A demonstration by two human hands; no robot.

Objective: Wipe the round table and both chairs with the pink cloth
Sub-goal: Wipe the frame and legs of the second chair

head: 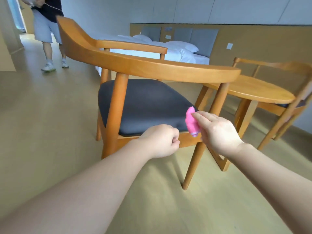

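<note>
Pinching the pink cloth in our right hand, left hand curled on nothing, we should press it flat along the near chair seat edge.
</note>
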